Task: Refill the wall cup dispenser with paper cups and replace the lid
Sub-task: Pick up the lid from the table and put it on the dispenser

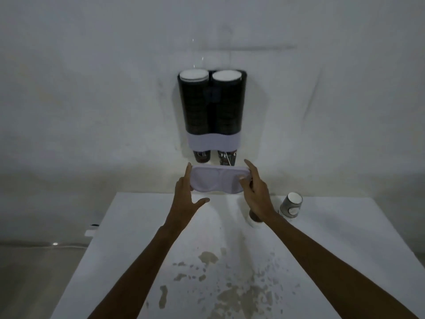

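Lid [218, 180] gripped at both ends: left hand [185, 193] on left end, right hand [255, 189] on right end. Long axis horizontal, parallel to dispenser [211, 107] twin tubes. Lid held below dispenser, above desk [142, 238] far edge. Open tube tops, filled with cups, located well above lid; straight upward lift judged necessary.

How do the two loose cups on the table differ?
The right cup shows in full, clear of the hands; the left cup is mostly hidden behind the right hand. The right cup looks grey with a pale label and its white opening faces the camera; the left cup shows only a dark side and a white end. Both sit on the white table, near its far edge.
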